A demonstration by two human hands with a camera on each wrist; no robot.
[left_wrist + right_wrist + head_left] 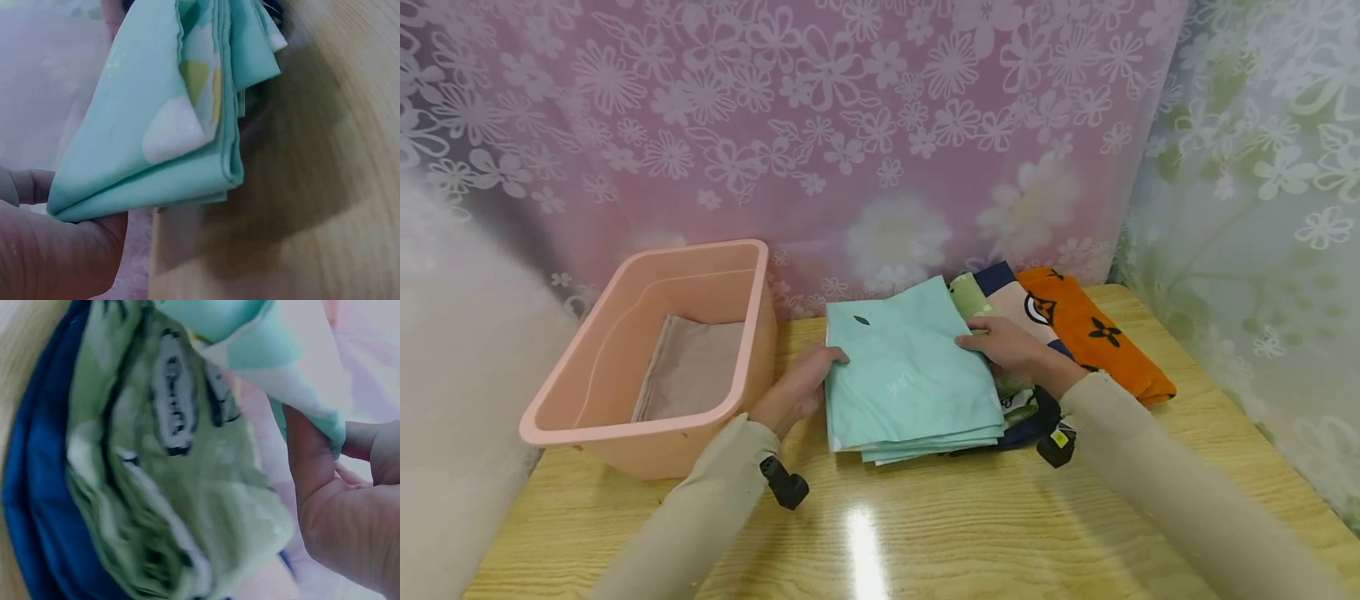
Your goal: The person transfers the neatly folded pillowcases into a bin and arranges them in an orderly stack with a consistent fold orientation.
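A folded mint-green cloth (910, 375) with a small dark leaf print is held between both hands in the head view. My left hand (805, 379) pinches its left edge, thumb on top; the left wrist view shows the layered folds of the cloth (125, 100) rising from that grip. On the opposite edge, my right hand (1007, 343) pinches the cloth between thumb and fingers. Beneath and beside that hand, a folded green cloth (219, 462) with dark lettering lies on a navy one (47, 462). The mint cloth overlaps this pile.
A pink plastic tub (760, 350) stands at the left with a folded greyish cloth (700, 367) inside. To the right lies a folded orange cloth (1105, 342) with dark motifs. The wooden table (940, 525) meets flowered curtains (850, 150) behind.
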